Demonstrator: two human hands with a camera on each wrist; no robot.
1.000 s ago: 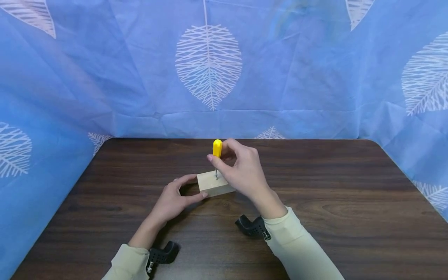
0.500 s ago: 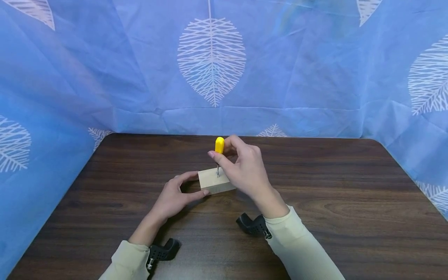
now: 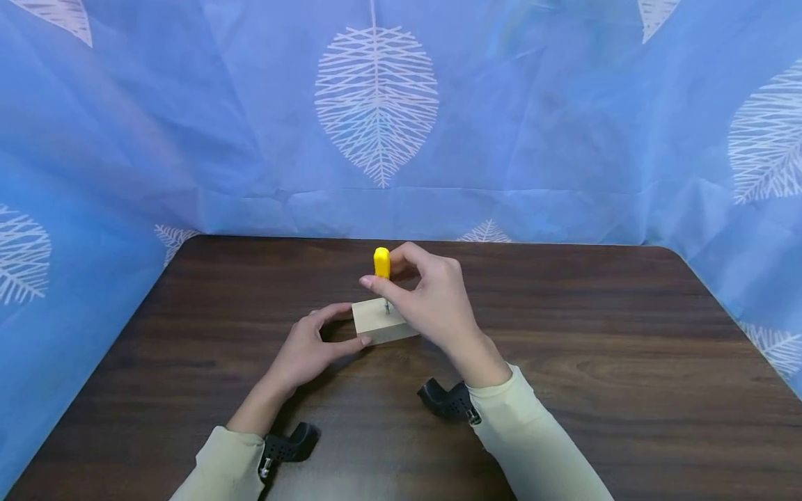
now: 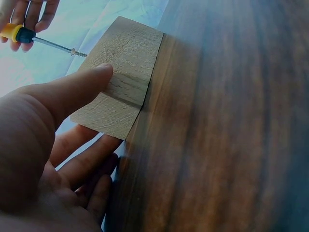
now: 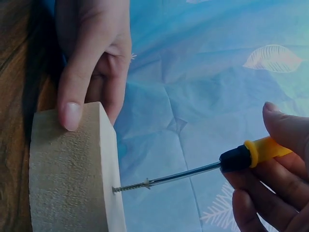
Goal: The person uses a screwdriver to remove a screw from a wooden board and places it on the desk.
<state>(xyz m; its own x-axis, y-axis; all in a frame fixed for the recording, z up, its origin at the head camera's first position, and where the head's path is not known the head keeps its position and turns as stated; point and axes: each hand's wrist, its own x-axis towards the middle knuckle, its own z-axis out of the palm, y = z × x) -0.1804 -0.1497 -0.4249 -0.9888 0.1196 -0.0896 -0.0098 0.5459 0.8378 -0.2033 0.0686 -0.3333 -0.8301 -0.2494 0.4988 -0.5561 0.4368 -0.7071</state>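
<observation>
A pale wooden block point(image 3: 382, 328) rests on the dark table. My left hand point(image 3: 313, 348) grips its left end, thumb on the near side and fingers on the far side. Out of the block's top stands a screw point(image 5: 130, 187), its lower tip in the wood and most of its thread showing. A screwdriver point(image 5: 236, 159) with a yellow and black handle meets the screw head, its shaft roughly in line with the screw. My right hand point(image 3: 432, 299) pinches the yellow handle between thumb and fingers, above the block. That hand hides the block's right end in the head view.
The brown wood-grain table point(image 3: 595, 362) extends on all sides of the block. Behind it hangs a blue cloth point(image 3: 250, 104) with white leaf prints. A black wrist mount point(image 3: 291, 443) is on the left wrist, and another black mount point(image 3: 446, 400) on the right.
The yellow handle has tilted slightly to the left, with the right thumb and fingers shifting around it. Block and left hand keep their hold, and the head view has shifted a little.
</observation>
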